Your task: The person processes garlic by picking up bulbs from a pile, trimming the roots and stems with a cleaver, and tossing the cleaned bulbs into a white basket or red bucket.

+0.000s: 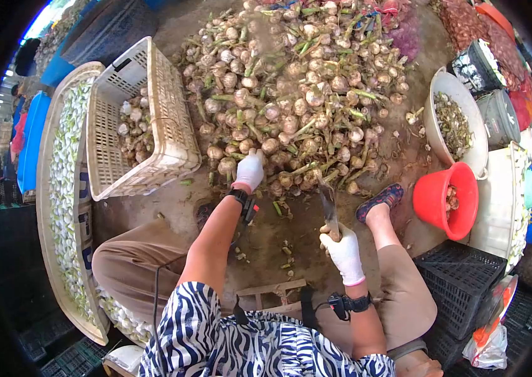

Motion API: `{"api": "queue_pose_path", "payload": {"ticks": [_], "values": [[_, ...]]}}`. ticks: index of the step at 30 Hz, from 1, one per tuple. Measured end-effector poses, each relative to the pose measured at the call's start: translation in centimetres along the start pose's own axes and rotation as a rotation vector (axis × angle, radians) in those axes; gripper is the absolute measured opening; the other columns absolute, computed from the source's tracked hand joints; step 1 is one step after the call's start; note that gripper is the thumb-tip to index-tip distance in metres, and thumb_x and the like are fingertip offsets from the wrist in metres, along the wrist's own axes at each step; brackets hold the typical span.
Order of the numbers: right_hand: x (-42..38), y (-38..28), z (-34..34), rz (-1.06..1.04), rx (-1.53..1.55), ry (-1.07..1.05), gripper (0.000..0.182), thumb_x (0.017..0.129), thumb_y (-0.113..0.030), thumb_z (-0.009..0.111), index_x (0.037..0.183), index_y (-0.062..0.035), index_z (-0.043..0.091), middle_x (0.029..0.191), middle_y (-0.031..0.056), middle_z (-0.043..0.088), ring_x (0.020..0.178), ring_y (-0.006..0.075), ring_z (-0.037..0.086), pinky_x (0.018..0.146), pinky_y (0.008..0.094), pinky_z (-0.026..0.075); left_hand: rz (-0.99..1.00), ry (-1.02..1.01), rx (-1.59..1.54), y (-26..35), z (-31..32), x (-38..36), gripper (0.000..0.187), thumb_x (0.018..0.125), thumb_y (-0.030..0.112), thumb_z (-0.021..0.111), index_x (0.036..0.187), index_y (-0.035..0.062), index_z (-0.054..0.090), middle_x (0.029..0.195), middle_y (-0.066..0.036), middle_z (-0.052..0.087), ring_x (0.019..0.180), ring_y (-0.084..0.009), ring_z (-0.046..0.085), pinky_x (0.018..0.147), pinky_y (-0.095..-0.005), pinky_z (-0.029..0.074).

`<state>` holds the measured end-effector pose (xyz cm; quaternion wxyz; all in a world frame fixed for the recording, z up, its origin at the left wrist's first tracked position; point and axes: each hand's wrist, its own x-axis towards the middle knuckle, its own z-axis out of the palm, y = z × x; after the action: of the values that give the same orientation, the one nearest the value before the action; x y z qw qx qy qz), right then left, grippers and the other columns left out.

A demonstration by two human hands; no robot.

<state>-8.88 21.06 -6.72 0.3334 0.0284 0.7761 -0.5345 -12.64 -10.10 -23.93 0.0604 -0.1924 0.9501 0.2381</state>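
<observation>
A large heap of garlic bulbs [313, 97], many with green stems still on, lies on the floor before me. My left hand [251, 169], in a white glove, is at the heap's near edge, its fingers closed about a garlic bulb [247, 146] that they partly hide. My right hand [344, 256], also gloved in white, is wrapped round the handle of a knife [329, 204]. The blade points up and away from me, its tip close to the front bulbs. Between the two hands, stem pieces [287, 250] are scattered on the floor.
At left stands a cream plastic crate [175, 135] with some bulbs inside, beside a long tub [43, 207] of white-green pieces. On the right are a red bucket [426, 198], a pale basin [432, 119] of trimmings and black crates [457, 279]. My shoe [382, 200] is near the heap.
</observation>
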Motion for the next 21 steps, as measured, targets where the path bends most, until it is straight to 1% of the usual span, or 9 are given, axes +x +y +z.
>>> {"api": "queue_pose_path", "payload": {"ticks": [3, 4, 5, 6, 9, 11, 13, 15, 21], "values": [[0.4, 0.5, 0.2, -0.009, -0.006, 0.023, 0.011, 0.083, -0.004, 0.067, 0.092, 0.0017, 0.064, 0.067, 0.0052, 0.062, 0.061, 0.0106, 0.06, 0.058, 0.0271, 0.047, 0.006, -0.038, 0.007, 0.3, -1.2, 0.3, 0.038, 0.072, 0.007, 0.065, 0.108, -0.0011, 0.059, 0.109, -0.026, 0.062, 0.095, -0.0443, 0.062, 0.083, -0.0459, 0.052], [0.7, 0.8, 0.3, -0.071, -0.051, 0.041, 0.01, 0.083, -0.005, 0.066, 0.092, 0.0003, 0.065, 0.068, 0.0085, 0.063, 0.061, 0.0159, 0.062, 0.059, 0.0294, 0.049, 0.01, -0.084, -0.028, 0.7, -2.5, 0.2, 0.041, 0.071, 0.01, 0.068, 0.109, -0.0021, 0.061, 0.105, -0.026, 0.065, 0.097, -0.043, 0.062, 0.083, -0.0439, 0.052], [0.9, 0.9, 0.2, -0.134, -0.096, 0.062, 0.01, 0.083, -0.006, 0.066, 0.092, -0.0011, 0.065, 0.068, 0.0117, 0.065, 0.062, 0.0212, 0.065, 0.059, 0.0317, 0.05, 0.014, -0.011, -0.223, 1.4, -3.5, -0.4, 0.05, 0.068, 0.016, 0.075, 0.112, -0.0043, 0.062, 0.1, -0.024, 0.069, 0.1, -0.0336, 0.067, 0.085, -0.0377, 0.052], [0.9, 0.7, 0.3, -0.134, -0.09, 0.071, 0.01, 0.083, -0.006, 0.066, 0.092, -0.0011, 0.065, 0.068, 0.0117, 0.065, 0.062, 0.0212, 0.065, 0.059, 0.0317, 0.05, 0.009, -0.063, -0.399, 3.1, -5.4, -1.6, 0.053, 0.068, 0.016, 0.077, 0.115, -0.0042, 0.062, 0.101, -0.022, 0.069, 0.099, -0.0296, 0.067, 0.085, -0.0362, 0.052], [0.0, -1.5, 1.0, -0.42, -0.457, 0.269, 0.012, 0.082, -0.011, 0.066, 0.094, -0.0078, 0.067, 0.082, 0.0189, 0.066, 0.079, 0.0399, 0.063, 0.064, 0.0431, 0.052, 0.091, -0.192, -0.723, 7.5, -8.5, -5.9, 0.055, 0.072, 0.02, 0.078, 0.119, -0.0034, 0.061, 0.102, -0.015, 0.071, 0.093, -0.0196, 0.067, 0.084, -0.0326, 0.052], [-0.9, -2.7, 1.1, -0.623, -0.494, 0.287, 0.016, 0.078, -0.008, 0.066, 0.094, -0.0082, 0.065, 0.081, 0.0171, 0.065, 0.078, 0.0379, 0.064, 0.064, 0.0435, 0.051, 0.171, -0.25, -0.683, 10.2, -9.9, -8.6, 0.057, 0.073, 0.021, 0.079, 0.121, -0.0032, 0.06, 0.103, -0.014, 0.07, 0.096, -0.0181, 0.065, 0.086, -0.0318, 0.051], [-1.8, -2.7, 0.9, -0.741, -0.655, 0.257, 0.026, 0.069, -0.008, 0.072, 0.092, -0.007, 0.06, 0.079, 0.0132, 0.063, 0.076, 0.0339, 0.064, 0.064, 0.0427, 0.051, 0.41, -0.231, -1.003, 12.2, -10.9, -11.2, 0.056, 0.075, 0.021, 0.078, 0.122, -0.0033, 0.058, 0.108, -0.015, 0.067, 0.1, -0.0198, 0.064, 0.088, -0.0317, 0.05], [-3.0, -2.9, 0.7, -0.775, -0.778, 0.213, 0.033, 0.067, -0.01, 0.075, 0.095, -0.0073, 0.058, 0.079, 0.0107, 0.062, 0.076, 0.0306, 0.064, 0.063, 0.041, 0.051, 0.424, -0.175, -0.723, 14.0, -12.3, -12.9, 0.055, 0.075, 0.02, 0.077, 0.121, -0.0033, 0.058, 0.11, -0.018, 0.065, 0.099, -0.0256, 0.065, 0.088, -0.0341, 0.05], [-5.3, -2.7, 1.0, -0.829, -0.935, 0.218, 0.044, 0.062, -0.012, 0.076, 0.102, -0.0068, 0.059, 0.084, 0.0105, 0.062, 0.077, 0.0292, 0.063, 0.064, 0.0403, 0.051, 0.538, -0.007, -0.542, 14.2, -14.2, -16.2, 0.052, 0.074, 0.021, 0.078, 0.117, -0.0027, 0.061, 0.101, -0.016, 0.068, 0.094, -0.0233, 0.066, 0.086, -0.0328, 0.051]]}}
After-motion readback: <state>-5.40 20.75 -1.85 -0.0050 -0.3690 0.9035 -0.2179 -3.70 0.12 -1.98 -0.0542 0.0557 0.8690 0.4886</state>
